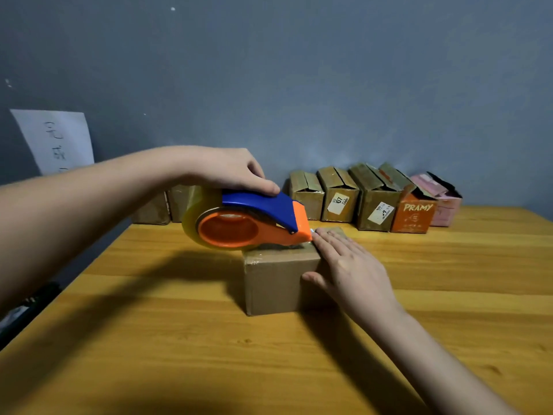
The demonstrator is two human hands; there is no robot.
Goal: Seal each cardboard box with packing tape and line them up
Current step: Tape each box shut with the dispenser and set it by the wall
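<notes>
A small brown cardboard box (275,283) stands in the middle of the wooden table (179,339), with clear tape along its top. My left hand (230,172) grips an orange and blue tape dispenser (248,223) from above; its cutter end rests on the box top. My right hand (347,271) lies flat on the right part of the box top, fingers straight, fingertips at the dispenser's nose and thumb on the front face.
Along the wall at the back stand several boxes with open flaps: brown ones (338,196), an orange box marked PRAMY (414,214) and a pink one (443,202). Two closed brown boxes (179,202) sit behind my left arm. A white paper sheet (57,139) hangs on the wall.
</notes>
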